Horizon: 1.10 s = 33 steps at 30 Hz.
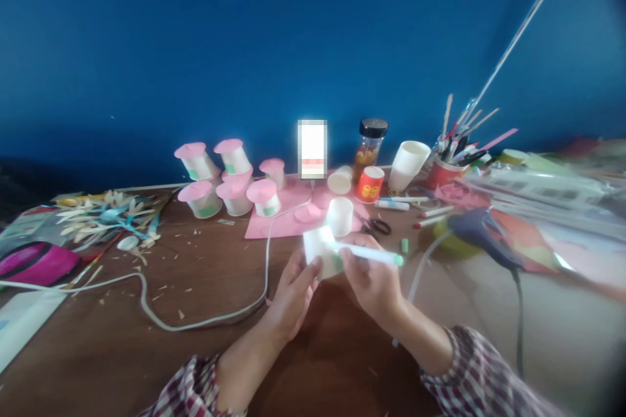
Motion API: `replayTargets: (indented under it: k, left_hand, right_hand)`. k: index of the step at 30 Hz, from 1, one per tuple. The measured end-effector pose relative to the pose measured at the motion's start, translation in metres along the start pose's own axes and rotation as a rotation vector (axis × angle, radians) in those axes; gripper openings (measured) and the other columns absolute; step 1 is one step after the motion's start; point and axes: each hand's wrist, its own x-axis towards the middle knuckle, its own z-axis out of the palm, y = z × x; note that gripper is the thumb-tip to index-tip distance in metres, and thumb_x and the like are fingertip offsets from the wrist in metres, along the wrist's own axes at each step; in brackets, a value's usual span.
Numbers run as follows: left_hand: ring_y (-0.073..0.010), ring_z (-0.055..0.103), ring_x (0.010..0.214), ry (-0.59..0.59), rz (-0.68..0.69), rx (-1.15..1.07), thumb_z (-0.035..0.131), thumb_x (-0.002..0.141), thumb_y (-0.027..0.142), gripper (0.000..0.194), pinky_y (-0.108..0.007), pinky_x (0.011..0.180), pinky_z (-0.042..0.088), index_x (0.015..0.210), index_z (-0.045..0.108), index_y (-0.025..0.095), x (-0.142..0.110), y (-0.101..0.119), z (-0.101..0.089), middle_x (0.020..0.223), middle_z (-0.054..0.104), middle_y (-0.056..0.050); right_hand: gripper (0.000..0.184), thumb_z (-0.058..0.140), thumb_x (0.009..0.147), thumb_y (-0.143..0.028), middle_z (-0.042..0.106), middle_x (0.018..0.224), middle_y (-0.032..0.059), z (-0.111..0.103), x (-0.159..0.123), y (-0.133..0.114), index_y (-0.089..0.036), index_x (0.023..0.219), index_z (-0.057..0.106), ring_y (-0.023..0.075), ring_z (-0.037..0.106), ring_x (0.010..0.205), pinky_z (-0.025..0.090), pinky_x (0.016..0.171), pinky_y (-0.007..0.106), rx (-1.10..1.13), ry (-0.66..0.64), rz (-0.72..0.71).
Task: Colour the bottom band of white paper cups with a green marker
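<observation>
My left hand [292,292] grips a white paper cup [315,249], which is tilted on its side, with a green patch near its right end. In my right hand [375,287] is a white marker [369,254] with a green end pointing right; its other end is at the cup, and the tip is blurred by glare. A small green marker cap [404,245] lies on the table just right of the marker. Just beyond my hands stands another white paper cup [340,216], beside black-handled scissors [379,227] and pink paper [254,225].
Several white cups with pink paper tops [237,186] are at back left, some stacked. A lit, blurred-out screen [312,146] stands behind. A white cable [195,324] crosses the table. At right are a red cup [370,184], a jar [370,146] and a pen holder [444,174].
</observation>
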Motion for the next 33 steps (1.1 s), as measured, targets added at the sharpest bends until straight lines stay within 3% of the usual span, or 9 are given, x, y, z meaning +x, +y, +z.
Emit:
replayTargets:
  k: [22,28,33]
  left_hand:
    - [-0.0235,0.057,0.112,0.05,0.005,-0.004,0.067,0.081,0.032,0.025,-0.04,0.102,0.036,0.103,0.062,0.02,0.0012,-0.0016,-0.0012,0.11,0.068,-0.006]
    - [-0.0223,0.059,0.104,0.057,0.045,0.077,0.068,0.079,0.033,0.026,-0.038,0.097,0.038,0.101,0.063,0.019,0.0001,-0.0026,-0.0015,0.102,0.068,-0.005]
    - [-0.0217,0.059,0.098,0.054,0.044,0.097,0.07,0.077,0.033,0.027,-0.038,0.093,0.039,0.099,0.063,0.02,-0.0007,-0.0008,-0.0001,0.098,0.068,-0.005]
  right_hand:
    - [0.005,0.052,0.088,-0.022,0.062,0.073,0.002,0.0003,-0.0025,0.0001,-0.019,0.086,0.056,0.0135,0.058,0.058,0.048,0.053,0.023,-0.007,-0.011,0.002]
    - [0.008,0.053,0.087,-0.019,0.065,0.083,0.0043,0.0007,-0.0051,0.0015,-0.02,0.094,0.059,0.0168,0.064,0.072,0.052,0.066,0.028,0.004,-0.026,-0.045]
    - [0.01,0.053,0.088,-0.02,0.066,0.085,0.0047,0.0007,-0.0063,0.0033,-0.019,0.096,0.059,0.0173,0.064,0.073,0.053,0.068,0.029,-0.012,-0.067,-0.054]
